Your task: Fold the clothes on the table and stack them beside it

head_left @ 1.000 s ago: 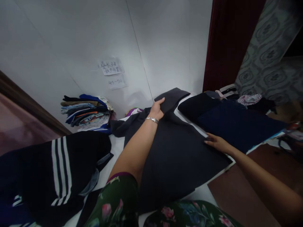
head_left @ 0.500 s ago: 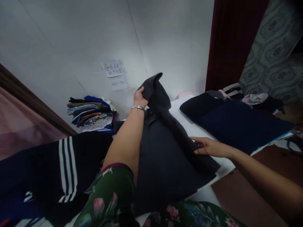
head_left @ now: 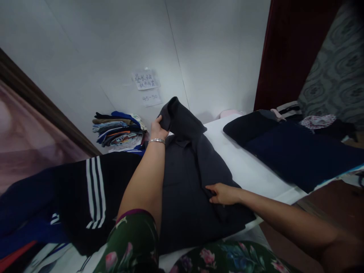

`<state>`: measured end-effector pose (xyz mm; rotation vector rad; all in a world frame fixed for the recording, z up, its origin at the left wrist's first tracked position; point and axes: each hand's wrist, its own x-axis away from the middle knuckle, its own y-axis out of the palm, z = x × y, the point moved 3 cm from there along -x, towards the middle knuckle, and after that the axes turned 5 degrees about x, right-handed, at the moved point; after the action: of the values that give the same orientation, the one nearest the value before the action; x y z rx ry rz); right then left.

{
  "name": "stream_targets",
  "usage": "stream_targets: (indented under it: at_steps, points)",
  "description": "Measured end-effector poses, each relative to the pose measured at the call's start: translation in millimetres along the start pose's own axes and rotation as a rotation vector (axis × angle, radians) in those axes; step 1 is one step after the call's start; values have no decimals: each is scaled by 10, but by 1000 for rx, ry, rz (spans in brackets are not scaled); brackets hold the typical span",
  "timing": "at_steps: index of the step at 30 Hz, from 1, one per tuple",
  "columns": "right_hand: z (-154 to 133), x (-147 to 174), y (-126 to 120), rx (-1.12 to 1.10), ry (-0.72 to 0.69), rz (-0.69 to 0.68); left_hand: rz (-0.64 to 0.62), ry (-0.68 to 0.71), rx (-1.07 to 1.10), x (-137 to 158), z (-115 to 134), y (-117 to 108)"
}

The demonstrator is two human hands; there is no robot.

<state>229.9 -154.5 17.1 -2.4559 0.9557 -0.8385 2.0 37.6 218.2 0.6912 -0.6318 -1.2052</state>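
Head: dark garment (head_left: 182, 185) in left grip (head_left: 159, 128)

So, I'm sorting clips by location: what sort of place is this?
Probably a clothing workroom: there's a stack of folded clothes, a dark collared garment on a white table, and handwritten paper notes on the wall.

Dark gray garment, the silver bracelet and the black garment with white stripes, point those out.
Dark gray garment (head_left: 182, 191), head view: its front panel.
Silver bracelet (head_left: 157, 140), head view: its band.
Black garment with white stripes (head_left: 78, 195), head view: dark cloth beside the stripes.
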Motion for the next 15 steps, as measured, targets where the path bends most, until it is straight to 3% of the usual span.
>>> stream_targets:
  at_steps: [3, 7, 9, 11, 15]
  points:
    - [41, -44, -55, -24, -51, 28, 7, -1, 25, 59, -4, -110]
    - [72, -149, -479, 200, -296, 495, 3, -25, 35, 147, -43, -200]
    - [128, -256, -693, 328, -330, 648, -23, -32, 44, 197, -64, -223]
    - [199, -419, -864, 428, -271, 677, -37, -35, 55, 260, -85, -245]
    - [232, -806, -1095, 509, -118, 588, -20, -44, 72, 429, -136, -299]
